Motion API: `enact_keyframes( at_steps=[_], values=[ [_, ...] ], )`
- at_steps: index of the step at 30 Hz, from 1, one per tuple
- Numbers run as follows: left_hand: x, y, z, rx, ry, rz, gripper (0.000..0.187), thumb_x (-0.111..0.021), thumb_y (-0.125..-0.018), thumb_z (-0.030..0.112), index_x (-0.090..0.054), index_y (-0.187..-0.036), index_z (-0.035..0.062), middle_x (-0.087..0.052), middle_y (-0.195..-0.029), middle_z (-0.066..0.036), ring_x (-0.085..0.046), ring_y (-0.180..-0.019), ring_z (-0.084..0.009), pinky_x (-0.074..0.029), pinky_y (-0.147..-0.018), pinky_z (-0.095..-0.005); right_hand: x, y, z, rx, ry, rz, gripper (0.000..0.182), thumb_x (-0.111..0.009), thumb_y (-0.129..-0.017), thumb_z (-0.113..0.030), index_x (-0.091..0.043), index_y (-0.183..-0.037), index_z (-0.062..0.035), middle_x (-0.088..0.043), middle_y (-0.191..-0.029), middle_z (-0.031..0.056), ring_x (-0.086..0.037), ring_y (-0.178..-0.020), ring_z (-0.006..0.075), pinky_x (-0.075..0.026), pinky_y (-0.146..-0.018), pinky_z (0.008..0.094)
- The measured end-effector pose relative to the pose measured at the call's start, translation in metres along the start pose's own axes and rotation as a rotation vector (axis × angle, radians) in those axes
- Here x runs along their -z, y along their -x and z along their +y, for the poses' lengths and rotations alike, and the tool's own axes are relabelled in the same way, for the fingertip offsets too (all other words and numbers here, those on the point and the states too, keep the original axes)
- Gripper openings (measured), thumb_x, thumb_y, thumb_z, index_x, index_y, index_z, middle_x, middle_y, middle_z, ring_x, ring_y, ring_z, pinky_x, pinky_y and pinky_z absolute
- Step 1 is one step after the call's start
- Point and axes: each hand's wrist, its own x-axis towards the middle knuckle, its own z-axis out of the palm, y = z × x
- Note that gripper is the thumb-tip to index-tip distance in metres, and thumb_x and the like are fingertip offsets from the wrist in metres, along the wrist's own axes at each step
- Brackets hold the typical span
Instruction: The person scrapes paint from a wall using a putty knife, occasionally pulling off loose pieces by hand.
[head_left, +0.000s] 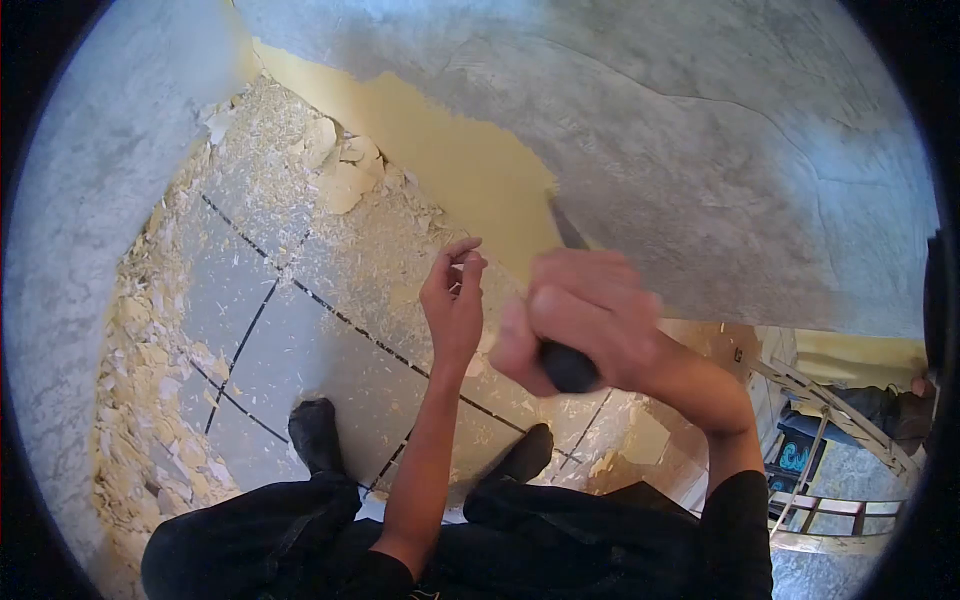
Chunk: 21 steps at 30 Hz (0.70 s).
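Note:
My right hand [595,315], slightly blurred, is wrapped around the black handle of a scraper [570,370]. Part of its dark blade shows beyond the knuckles, at the wall, where a bare yellow patch [440,150] meets the grey coating [690,190]. Whether the blade edge touches the wall is hard to see. To the left of it, my left hand [457,300] hangs in the air over the floor, fingers loosely curled with a gap to the thumb, and nothing visible in it.
Yellowish flakes [150,400] lie heaped along the left wall, with larger pieces [345,180] near the corner. My dark-shod feet stand on grey tiles [270,350] with black joints. At the right are a wooden ladder [860,435] and another person [905,415].

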Motion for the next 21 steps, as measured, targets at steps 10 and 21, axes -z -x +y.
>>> enact_keyframes(
  at_steps=[10,21],
  values=[
    [0.001,-0.002,-0.001,0.008,-0.103,0.026,0.020,-0.058,-0.094,0.012,-0.066,-0.110,0.0049,-0.061,-0.084,0.000,-0.045,-0.063,-0.0043,-0.040,-0.056,-0.0219,-0.014,-0.010,0.003,-0.053,-0.283,0.188,0.025,-0.063,-0.063,0.007,-0.042,-0.058,-0.0053,-0.036,-0.053,0.0032,-0.042,-0.043,0.0184,-0.031,-0.039,0.0300],
    [0.004,0.000,0.012,0.046,-0.170,0.048,0.020,-0.058,-0.094,0.012,-0.065,-0.110,0.0041,-0.062,-0.083,-0.001,-0.047,-0.062,-0.0047,-0.040,-0.055,-0.0215,-0.009,-0.015,-0.019,-0.235,-0.276,0.225,0.022,-0.062,-0.063,0.008,-0.044,-0.058,-0.0053,-0.039,-0.054,0.0049,-0.044,-0.042,0.0204,-0.034,-0.039,0.0309]
  ],
)
